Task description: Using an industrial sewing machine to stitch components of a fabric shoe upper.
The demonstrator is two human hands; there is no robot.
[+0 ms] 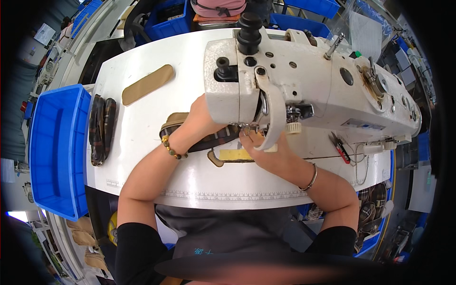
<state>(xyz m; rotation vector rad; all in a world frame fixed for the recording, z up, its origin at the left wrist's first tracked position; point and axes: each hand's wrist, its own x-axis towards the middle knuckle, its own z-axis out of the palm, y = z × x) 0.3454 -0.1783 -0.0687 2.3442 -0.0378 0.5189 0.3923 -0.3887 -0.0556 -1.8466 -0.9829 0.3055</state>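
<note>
Head view: the plaid piece [214, 139], aligned roughly nine-to-three, is overlapped by the nearer left hand [198, 119] and placed nine o'clock from the right hand [271, 151]; neither grip's closure can be told.

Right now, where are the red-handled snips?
In the head view, the red-handled snips lie on the right side of the white table, just below the sewing machine and right of the person's right hand.
</note>
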